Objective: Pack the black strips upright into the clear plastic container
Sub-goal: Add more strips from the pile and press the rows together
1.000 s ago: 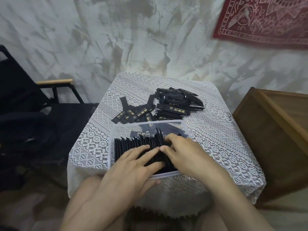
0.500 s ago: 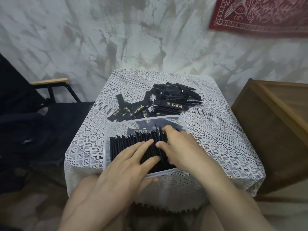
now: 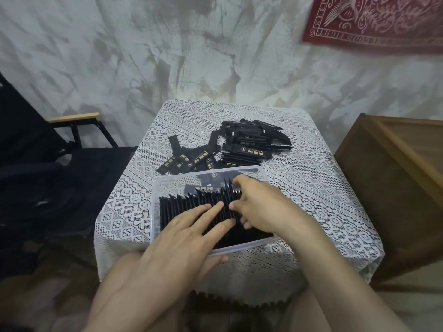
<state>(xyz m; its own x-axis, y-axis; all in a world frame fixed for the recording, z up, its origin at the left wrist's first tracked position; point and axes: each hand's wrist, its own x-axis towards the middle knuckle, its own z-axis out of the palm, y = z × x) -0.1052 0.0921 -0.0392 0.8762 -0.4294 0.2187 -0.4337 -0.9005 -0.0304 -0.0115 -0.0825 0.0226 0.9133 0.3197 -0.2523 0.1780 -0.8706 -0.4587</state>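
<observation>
Just beyond packed strips, loose pile; chair left.

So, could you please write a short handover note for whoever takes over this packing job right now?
Hands: the left hand lies with straight fingers pressing flat on the upright strips in the clear container. The right hand has its fingers curled round the right end of that row.
Done: one row of strips stands upright along the container's near side.
Left: the loose pile lies on the lace-covered table beyond the container. Pack it upright into the room at the far side.
</observation>
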